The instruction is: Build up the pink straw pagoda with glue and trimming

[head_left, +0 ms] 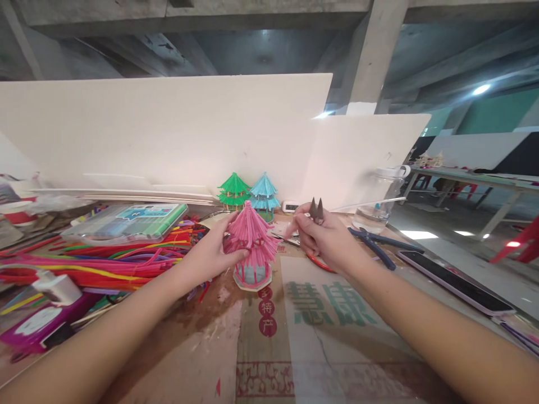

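Note:
My left hand (pixel 214 247) is closed round the side of a small pink pagoda model (pixel 251 241) with tiered roofs of fuzzy pipe cleaners. The model stands upright on a pale polygonal base, over the cardboard work surface. Just to its right, my right hand (pixel 322 235) grips a pair of scissors (pixel 316 210). Their two dark pointed blades stick up above the fingers, slightly apart, and a red loop shows below the hand. Behind the pink model stand a green pagoda model (pixel 234 192) and a light blue one (pixel 265 193).
Bundled coloured pipe cleaners (pixel 126 266) lie at left under a plastic case (pixel 126 223), near a purple power strip (pixel 46 331). At right are pliers (pixel 374 247), a phone (pixel 455 283) and a clear water bottle (pixel 377 196). White boards (pixel 168 134) stand behind.

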Motion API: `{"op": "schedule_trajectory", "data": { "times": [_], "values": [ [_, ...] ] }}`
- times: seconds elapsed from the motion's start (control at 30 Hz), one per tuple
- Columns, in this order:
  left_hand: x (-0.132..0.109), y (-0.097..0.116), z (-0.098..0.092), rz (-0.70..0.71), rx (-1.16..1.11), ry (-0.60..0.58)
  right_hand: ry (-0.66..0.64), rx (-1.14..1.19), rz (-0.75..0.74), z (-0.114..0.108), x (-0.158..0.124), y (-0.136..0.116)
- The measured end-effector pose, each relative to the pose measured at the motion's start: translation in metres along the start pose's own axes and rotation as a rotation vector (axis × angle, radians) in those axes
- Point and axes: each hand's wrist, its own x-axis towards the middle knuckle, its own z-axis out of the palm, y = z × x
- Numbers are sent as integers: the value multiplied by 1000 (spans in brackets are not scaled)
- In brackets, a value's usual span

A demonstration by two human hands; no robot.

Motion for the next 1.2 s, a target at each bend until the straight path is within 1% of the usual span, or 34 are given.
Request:
{"op": "schedule_trajectory", "data": {
  "times": [0.03,0.13,0.23,0.3,0.43,0.57,0.63,0.7,0.77,0.87,0.9,0.93,0.97,1.07,1.2],
  "values": [
    [0,-1,1,-24,-25,-7,-2,-30,-7,-4,1,-3],
    [1,-4,2,-98,-106,-17,7,-247,-27,-14,6,-5],
    [4,-8,1,-205,-183,-1,13,-419,-15,-22,12,-2],
    [6,-9,-1,-236,-195,1,34,-524,-20,-26,15,0],
    [8,-10,-5,-204,-249,-27,65,-701,-52,-36,17,-1],
    [9,-9,-4,-150,-261,-27,87,-706,-40,-47,17,-13],
    [9,-9,-3,-154,-243,-20,121,-731,-20,-51,16,-20],
    [9,-9,-3,-169,-224,-20,149,-808,-10,-54,16,-26],
    [8,-9,-3,-175,-205,-23,120,-929,2,-57,16,-28],
    [8,-9,-4,-172,-180,-14,-28,-1211,79,-64,18,-21],
    [8,-9,-5,-177,-174,-17,-65,-1294,112,-68,19,-17],
    [8,-9,-6,-188,-168,-17,-75,-1362,141,-72,21,-13],
    [8,-9,-7,-206,-157,-16,-59,-1413,167,-77,22,-9],
    [8,-9,-11,-259,-98,5,59,-1482,234,-92,24,-3],
    [9,-8,-15,-245,-35,43,164,-1486,268,-111,25,-10]
  ]
}}
